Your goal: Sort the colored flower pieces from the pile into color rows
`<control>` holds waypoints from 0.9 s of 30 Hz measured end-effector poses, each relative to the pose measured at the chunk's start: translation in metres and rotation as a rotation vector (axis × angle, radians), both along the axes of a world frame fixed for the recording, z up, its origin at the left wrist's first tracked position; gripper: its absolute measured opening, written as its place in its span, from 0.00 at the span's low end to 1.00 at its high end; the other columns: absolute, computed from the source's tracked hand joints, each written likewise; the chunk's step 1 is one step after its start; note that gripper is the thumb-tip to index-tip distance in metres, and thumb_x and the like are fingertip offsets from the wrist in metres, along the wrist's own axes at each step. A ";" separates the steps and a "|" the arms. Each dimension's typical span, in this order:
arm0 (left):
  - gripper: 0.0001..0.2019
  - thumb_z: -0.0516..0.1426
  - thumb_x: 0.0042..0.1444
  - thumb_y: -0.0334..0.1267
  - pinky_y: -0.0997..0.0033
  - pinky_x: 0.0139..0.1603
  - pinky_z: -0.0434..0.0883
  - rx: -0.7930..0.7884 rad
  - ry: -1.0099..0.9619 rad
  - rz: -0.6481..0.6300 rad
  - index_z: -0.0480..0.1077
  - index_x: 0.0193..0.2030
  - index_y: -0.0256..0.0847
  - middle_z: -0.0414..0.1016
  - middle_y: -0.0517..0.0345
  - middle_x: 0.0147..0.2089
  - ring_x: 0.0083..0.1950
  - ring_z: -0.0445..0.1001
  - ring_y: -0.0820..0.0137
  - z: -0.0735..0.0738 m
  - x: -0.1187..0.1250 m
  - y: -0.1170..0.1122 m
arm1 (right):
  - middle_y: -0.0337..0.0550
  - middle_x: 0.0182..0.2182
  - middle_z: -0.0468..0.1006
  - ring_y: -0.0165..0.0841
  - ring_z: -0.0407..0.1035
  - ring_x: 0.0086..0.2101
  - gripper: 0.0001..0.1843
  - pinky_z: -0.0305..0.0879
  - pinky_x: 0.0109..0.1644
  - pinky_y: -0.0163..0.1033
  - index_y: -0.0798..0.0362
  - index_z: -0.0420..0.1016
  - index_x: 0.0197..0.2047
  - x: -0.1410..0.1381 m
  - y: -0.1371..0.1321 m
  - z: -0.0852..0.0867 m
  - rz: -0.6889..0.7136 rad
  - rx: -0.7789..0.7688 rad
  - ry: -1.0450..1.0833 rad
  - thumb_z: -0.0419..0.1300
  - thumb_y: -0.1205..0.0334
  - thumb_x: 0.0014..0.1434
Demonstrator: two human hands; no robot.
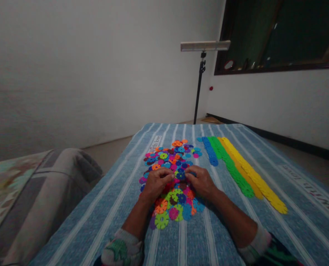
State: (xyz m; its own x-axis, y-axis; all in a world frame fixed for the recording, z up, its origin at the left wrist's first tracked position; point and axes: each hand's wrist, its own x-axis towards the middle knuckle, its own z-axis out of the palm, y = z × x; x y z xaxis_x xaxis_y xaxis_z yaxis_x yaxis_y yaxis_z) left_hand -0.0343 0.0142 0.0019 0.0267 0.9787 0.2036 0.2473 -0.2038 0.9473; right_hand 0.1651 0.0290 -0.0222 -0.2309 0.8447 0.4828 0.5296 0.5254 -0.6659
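Observation:
A loose heap of many-coloured plastic snowflake discs [162, 220] lies on the striped tablecloth, and both hands are over its middle. My left hand [158, 181] is closed, thumb and fingers pinched together; whatever is between them is too small to make out. Opposite it, my right hand [202, 180] is also closed in a pinch, with a dark blue snowflake disc [180, 174] at its fingertips. To the right of the heap lie long overlapping rows of discs: a blue row [209, 150], a green row [231, 170], an orange row [243, 175] and a yellow row [254, 175].
The blue striped cloth [111, 207] covers a long table. A lamp on a black stand [199, 85] rises beyond the far edge. On the left is a grey draped cover [67, 184]. White walls and a dark window [286, 33] are behind.

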 end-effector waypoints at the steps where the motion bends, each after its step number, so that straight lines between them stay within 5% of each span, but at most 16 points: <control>1: 0.08 0.64 0.41 0.42 0.70 0.37 0.69 -0.014 -0.019 0.039 0.77 0.23 0.39 0.77 0.57 0.27 0.31 0.72 0.69 0.000 -0.001 0.001 | 0.40 0.32 0.80 0.32 0.74 0.35 0.09 0.67 0.42 0.35 0.52 0.78 0.32 0.012 0.007 0.003 -0.057 0.020 -0.039 0.56 0.66 0.58; 4: 0.11 0.64 0.40 0.45 0.71 0.31 0.67 -0.059 -0.056 0.152 0.78 0.25 0.39 0.75 0.58 0.24 0.27 0.70 0.71 -0.001 -0.008 0.004 | 0.45 0.34 0.80 0.36 0.73 0.39 0.10 0.65 0.46 0.39 0.54 0.78 0.32 0.055 0.027 0.008 -0.322 0.080 -0.168 0.55 0.67 0.58; 10: 0.14 0.65 0.38 0.49 0.74 0.26 0.62 -0.062 -0.041 0.221 0.76 0.22 0.38 0.72 0.61 0.20 0.23 0.66 0.73 -0.007 -0.015 0.009 | 0.48 0.32 0.78 0.37 0.70 0.36 0.12 0.61 0.40 0.39 0.54 0.78 0.30 0.111 0.045 -0.009 -0.573 0.110 -0.448 0.54 0.67 0.59; 22: 0.14 0.65 0.37 0.49 0.74 0.25 0.66 -0.032 -0.034 0.292 0.77 0.22 0.38 0.74 0.59 0.21 0.24 0.68 0.72 -0.005 -0.022 0.010 | 0.50 0.33 0.79 0.38 0.71 0.37 0.12 0.61 0.40 0.41 0.53 0.81 0.35 0.109 0.047 -0.024 -0.629 0.150 -0.636 0.55 0.67 0.60; 27: 0.13 0.63 0.41 0.47 0.75 0.25 0.66 -0.034 -0.034 0.435 0.78 0.25 0.37 0.74 0.60 0.22 0.24 0.68 0.72 -0.004 -0.035 0.010 | 0.54 0.38 0.80 0.42 0.71 0.40 0.12 0.62 0.43 0.44 0.55 0.80 0.40 0.102 0.042 -0.027 -0.608 0.163 -0.639 0.54 0.67 0.61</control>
State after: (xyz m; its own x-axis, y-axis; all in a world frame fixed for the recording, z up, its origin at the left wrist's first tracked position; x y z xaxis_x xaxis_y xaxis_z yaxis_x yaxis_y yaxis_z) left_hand -0.0692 0.0238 -0.0022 -0.3955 0.9036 0.1646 0.2717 -0.0561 0.9608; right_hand 0.2676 0.0706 -0.0490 -0.0321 0.8409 0.5402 0.9913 0.0956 -0.0900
